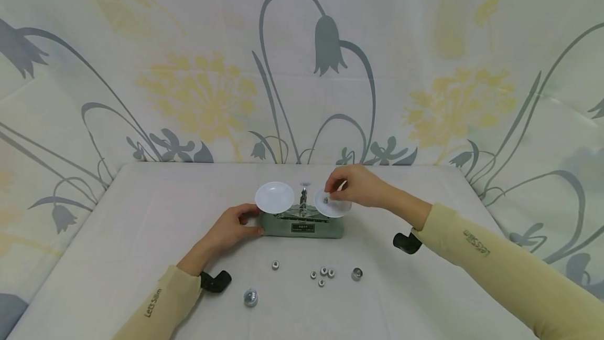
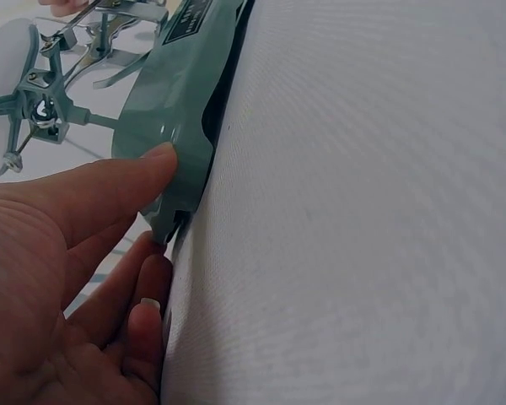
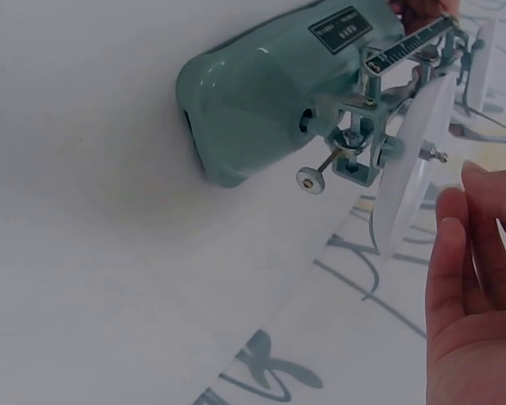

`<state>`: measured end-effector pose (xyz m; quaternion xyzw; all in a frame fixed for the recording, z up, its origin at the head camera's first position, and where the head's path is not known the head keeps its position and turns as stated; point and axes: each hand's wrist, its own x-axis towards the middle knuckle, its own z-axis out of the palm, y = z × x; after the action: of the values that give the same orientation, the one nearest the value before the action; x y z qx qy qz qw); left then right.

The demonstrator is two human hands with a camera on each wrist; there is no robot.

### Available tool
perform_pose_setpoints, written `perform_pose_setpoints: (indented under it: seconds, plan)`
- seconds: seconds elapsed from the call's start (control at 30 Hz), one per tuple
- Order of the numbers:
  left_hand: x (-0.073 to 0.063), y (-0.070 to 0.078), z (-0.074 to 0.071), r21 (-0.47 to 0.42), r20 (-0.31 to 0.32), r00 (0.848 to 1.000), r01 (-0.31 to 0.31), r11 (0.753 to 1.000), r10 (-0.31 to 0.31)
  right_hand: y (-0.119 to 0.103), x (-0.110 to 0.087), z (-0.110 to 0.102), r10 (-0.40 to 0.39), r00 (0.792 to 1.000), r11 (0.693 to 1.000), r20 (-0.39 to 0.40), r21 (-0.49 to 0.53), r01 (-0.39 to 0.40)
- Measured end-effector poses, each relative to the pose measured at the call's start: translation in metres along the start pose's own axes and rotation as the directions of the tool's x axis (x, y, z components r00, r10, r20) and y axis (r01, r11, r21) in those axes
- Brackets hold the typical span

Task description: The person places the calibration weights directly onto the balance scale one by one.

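Observation:
A green balance scale [image 1: 302, 227] with two white pans stands on the table. My left hand [image 1: 233, 227] grips the left end of its base; in the left wrist view the thumb [image 2: 156, 164] lies on the green casing and the other fingers curl at its far side and lower edge. Over the right pan [image 1: 337, 208] is my right hand [image 1: 354, 185], fingers bent downward. A small metal weight [image 3: 433, 153] sits on that pan, and the right fingertips [image 3: 455, 202] are just off its knob with nothing between them.
Several small metal weights [image 1: 323, 272] lie in front of the scale, with a single one [image 1: 276, 265] to their left. A larger weight [image 1: 251, 298] is nearer me, another [image 1: 357, 274] to the right. Behind the table hangs a flowered cloth [image 1: 302, 67].

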<state>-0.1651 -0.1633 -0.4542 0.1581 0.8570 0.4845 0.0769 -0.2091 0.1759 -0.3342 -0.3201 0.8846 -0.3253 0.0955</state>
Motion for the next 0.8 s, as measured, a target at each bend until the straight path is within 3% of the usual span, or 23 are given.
perform_pose_setpoints:
  seconds: [0.5,0.8]
  plan:
    - [0.0,0.0,0.001,-0.003,-0.003,1.0,0.013,1.0,-0.013,0.013,-0.018,-0.015,0.019,0.999,0.999,-0.05,0.03,-0.017]
    - [-0.001,0.0,0.001,-0.003,-0.005,1.0,-0.003,1.0,0.003,0.023,-0.039,-0.015,0.027,0.998,0.997,-0.062,0.072,-0.023]
